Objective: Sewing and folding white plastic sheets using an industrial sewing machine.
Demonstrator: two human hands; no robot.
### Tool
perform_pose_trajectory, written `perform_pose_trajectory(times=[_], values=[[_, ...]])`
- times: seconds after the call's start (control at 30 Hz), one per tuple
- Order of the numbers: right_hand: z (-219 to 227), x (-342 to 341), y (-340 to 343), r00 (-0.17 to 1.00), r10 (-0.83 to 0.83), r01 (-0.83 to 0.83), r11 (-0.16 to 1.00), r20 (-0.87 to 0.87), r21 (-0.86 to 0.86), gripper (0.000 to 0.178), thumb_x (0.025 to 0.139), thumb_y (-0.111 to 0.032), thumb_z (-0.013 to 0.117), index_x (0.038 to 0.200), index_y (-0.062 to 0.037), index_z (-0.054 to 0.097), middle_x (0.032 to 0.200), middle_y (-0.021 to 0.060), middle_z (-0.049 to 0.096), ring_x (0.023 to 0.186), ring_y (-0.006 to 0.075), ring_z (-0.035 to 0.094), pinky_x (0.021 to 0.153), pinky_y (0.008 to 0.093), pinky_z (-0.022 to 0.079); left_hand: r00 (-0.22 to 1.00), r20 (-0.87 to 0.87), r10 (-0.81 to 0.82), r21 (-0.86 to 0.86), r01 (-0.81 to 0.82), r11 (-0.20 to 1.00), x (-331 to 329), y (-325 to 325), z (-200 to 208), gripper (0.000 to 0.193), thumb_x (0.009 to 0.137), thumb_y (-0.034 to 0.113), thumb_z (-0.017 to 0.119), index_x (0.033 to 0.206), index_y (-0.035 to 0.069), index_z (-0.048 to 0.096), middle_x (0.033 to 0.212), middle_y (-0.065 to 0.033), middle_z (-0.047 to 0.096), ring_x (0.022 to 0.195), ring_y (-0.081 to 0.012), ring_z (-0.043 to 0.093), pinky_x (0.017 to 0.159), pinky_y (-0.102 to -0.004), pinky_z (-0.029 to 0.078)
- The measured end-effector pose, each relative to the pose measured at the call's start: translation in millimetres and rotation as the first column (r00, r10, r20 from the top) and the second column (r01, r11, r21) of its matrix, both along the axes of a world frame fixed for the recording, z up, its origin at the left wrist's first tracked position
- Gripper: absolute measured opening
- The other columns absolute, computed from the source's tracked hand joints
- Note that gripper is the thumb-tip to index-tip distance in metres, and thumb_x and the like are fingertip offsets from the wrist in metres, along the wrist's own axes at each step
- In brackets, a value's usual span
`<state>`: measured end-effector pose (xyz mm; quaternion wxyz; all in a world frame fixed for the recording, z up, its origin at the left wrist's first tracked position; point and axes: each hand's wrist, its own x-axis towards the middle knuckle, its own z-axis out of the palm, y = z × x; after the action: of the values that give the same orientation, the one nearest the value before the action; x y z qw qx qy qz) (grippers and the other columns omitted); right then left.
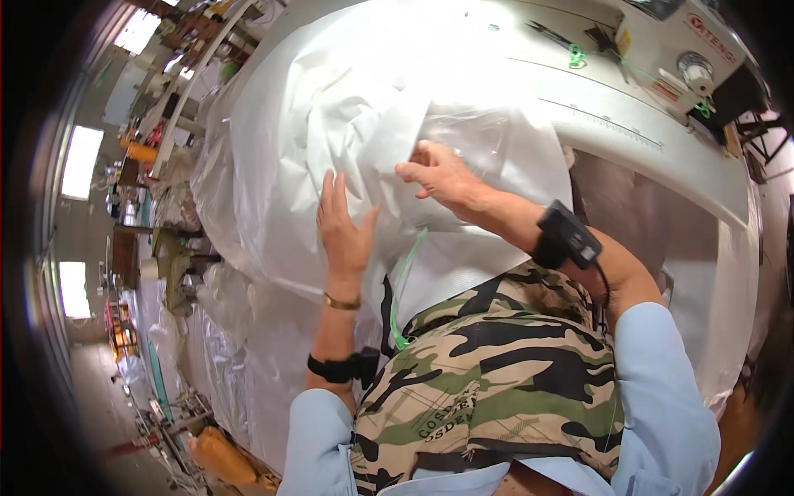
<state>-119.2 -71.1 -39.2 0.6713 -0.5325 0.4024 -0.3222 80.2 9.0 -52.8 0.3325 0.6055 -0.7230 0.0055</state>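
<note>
A large sheet of white, slightly see-through material [281,157] lies in folds over the work surface and down toward my lap. My left hand [346,231] rests on its creased part, fingers stretched out and the thumb apart, holding nothing. To the right, my right hand [447,178] has its fingers curled at the edge of a raised white flap, which appears to be caught between thumb and fingers. Clear film [488,140] shows beside that flap. A thin green strip [405,285] hangs from the sheet to my camouflage apron [504,355].
At the upper right stands a sewing machine [691,58] on a pale tabletop [612,107] with a printed scale. Dark snips [550,35] and a bit of green thread [576,56] lie near it. Cluttered shelves [178,107] and an orange bundle [222,456] are on the left.
</note>
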Motion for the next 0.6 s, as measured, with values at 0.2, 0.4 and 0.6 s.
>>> perform_pose_trajectory(times=[0.2,0.4,0.6], values=[[-53,57,14,0.973,0.051,-0.051,0.999,-0.224,0.005,0.061,0.079,-0.042,0.073,0.091,0.0167,0.065,0.085,0.0272,0.068,0.076,0.0320,0.068,0.069,0.0430,0.052,0.831,0.281,0.480,-0.009,-0.498,0.867,34,64,-73,0.069,0.082,0.015,0.073,0.140,-0.005,0.042,0.138,-0.0243,0.050,0.123,-0.0393,0.051,0.102,-0.0431,0.041],[-78,56,26,0.976,-0.055,0.041,0.997,-0.210,-0.069,0.056,0.086,-0.040,0.067,0.091,0.0159,0.065,0.072,0.0202,0.066,0.063,0.0274,0.064,0.062,0.0422,0.051,0.801,-0.146,0.580,0.073,-0.576,0.814,150,64,-68,0.038,0.090,0.023,0.070,0.113,-0.008,0.064,0.114,-0.0253,0.066,0.106,-0.0373,0.062,0.095,-0.0403,0.047],[-27,32,60,0.998,0.007,0.013,0.955,0.067,-0.295,0.043,0.095,-0.034,0.061,0.091,0.0083,0.065,0.073,0.0063,0.061,0.066,0.0142,0.055,0.062,0.0348,0.049,0.879,-0.110,0.464,-0.077,-0.473,0.878,217,49,102,0.021,0.086,0.011,0.070,0.103,0.000,0.070,0.088,-0.0140,0.072,0.074,-0.0206,0.065,0.070,-0.0334,0.052]])
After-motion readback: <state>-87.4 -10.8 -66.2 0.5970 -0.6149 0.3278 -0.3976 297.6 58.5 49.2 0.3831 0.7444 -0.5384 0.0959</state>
